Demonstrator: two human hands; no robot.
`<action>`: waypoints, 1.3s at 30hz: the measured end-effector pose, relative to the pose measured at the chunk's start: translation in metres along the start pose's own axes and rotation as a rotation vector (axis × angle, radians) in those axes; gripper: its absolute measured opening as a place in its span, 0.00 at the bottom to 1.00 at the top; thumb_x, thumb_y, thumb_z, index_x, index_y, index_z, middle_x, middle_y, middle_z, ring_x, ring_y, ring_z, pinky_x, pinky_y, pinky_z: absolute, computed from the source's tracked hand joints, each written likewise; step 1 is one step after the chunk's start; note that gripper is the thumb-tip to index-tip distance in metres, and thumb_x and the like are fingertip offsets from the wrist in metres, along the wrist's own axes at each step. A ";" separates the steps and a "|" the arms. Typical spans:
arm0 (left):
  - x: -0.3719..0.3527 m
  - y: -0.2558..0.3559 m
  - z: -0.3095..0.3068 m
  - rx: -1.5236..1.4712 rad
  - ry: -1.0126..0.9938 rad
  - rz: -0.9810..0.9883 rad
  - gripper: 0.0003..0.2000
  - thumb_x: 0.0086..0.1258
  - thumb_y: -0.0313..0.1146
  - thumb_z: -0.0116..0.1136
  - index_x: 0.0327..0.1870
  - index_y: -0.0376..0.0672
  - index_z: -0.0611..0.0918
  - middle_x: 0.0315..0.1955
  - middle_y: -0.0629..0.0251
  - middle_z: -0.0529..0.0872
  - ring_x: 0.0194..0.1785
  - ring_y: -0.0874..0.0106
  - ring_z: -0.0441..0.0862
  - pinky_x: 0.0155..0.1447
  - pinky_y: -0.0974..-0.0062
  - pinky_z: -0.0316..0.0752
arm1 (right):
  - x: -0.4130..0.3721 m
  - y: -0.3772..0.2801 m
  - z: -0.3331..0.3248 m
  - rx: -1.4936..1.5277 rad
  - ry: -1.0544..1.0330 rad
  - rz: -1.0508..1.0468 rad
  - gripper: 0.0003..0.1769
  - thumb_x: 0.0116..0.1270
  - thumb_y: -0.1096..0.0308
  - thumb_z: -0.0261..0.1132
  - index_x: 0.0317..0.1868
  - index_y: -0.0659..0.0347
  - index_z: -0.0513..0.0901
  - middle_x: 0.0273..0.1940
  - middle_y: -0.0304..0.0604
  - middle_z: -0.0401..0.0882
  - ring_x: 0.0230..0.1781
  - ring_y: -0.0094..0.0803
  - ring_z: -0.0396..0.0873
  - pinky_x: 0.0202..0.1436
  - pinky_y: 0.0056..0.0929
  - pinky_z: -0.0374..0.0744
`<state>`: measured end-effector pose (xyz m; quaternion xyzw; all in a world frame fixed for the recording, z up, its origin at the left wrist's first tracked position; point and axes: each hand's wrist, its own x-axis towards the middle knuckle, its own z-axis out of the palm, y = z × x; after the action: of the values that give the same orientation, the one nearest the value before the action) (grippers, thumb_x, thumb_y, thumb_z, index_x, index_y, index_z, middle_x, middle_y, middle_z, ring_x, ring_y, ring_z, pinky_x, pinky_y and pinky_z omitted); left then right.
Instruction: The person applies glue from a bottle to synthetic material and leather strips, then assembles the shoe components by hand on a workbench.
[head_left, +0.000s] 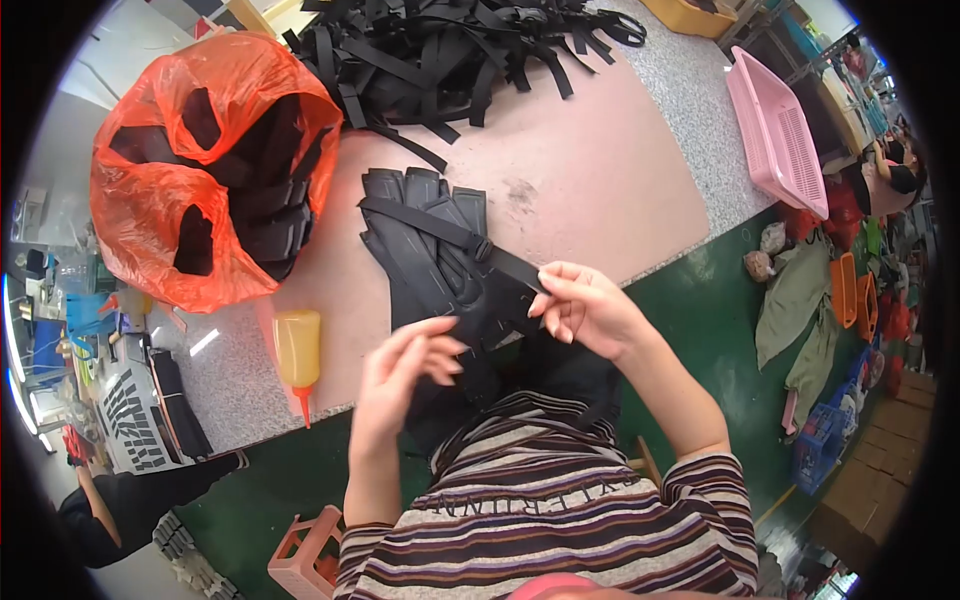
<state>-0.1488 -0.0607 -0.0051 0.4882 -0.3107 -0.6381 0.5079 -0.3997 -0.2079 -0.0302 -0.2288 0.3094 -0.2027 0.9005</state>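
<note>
A small stack of black padded pieces [408, 253] lies at the table's near edge in front of me. Across it runs a black webbing strap [428, 217] with a black buckle [482, 248]. My right hand [587, 312] pinches the end of the strap between thumb and fingers, right of the buckle. Beside the lower left part of the stack is my left hand [410, 362], its fingers bent but apart and slightly blurred, with nothing visible in them. Dark material hangs over the edge toward my lap, its details hard to make out.
An orange-red plastic bag [150, 235] holding black pieces stands at the left. A heap of black straps [420, 60] covers the back. Near the front edge lies a yellow bottle [297, 348] with a red nozzle. A pink basket [775, 135] sits at the right edge.
</note>
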 end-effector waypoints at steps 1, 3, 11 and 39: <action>0.010 -0.005 0.018 -0.024 -0.027 -0.022 0.20 0.82 0.35 0.45 0.66 0.30 0.73 0.52 0.53 0.84 0.46 0.70 0.85 0.49 0.74 0.81 | -0.006 0.004 0.004 0.028 -0.019 0.010 0.09 0.77 0.64 0.59 0.47 0.60 0.76 0.36 0.49 0.87 0.25 0.27 0.84 0.24 0.20 0.80; 0.024 -0.008 0.037 -0.074 -0.107 -0.091 0.24 0.84 0.41 0.39 0.71 0.31 0.65 0.56 0.50 0.82 0.51 0.67 0.84 0.54 0.70 0.80 | -0.016 0.014 0.007 0.056 -0.079 0.021 0.10 0.77 0.64 0.59 0.49 0.61 0.74 0.37 0.50 0.87 0.25 0.28 0.84 0.24 0.21 0.80; 0.048 -0.005 0.049 -0.590 -0.046 -0.116 0.29 0.84 0.49 0.30 0.71 0.33 0.66 0.65 0.43 0.74 0.66 0.57 0.75 0.72 0.59 0.66 | -0.028 0.035 0.010 -0.341 -0.171 0.007 0.08 0.78 0.67 0.56 0.48 0.64 0.72 0.36 0.52 0.88 0.23 0.25 0.83 0.29 0.20 0.79; 0.041 -0.016 0.037 -0.524 0.208 0.096 0.16 0.78 0.41 0.54 0.44 0.36 0.85 0.40 0.54 0.89 0.36 0.70 0.88 0.45 0.73 0.83 | -0.026 0.045 0.021 -0.492 -0.210 0.053 0.09 0.78 0.66 0.56 0.49 0.64 0.72 0.35 0.47 0.88 0.23 0.22 0.82 0.27 0.18 0.77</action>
<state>-0.1899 -0.0987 -0.0200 0.3877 -0.1043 -0.6184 0.6755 -0.3951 -0.1522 -0.0280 -0.4524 0.2600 -0.0731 0.8500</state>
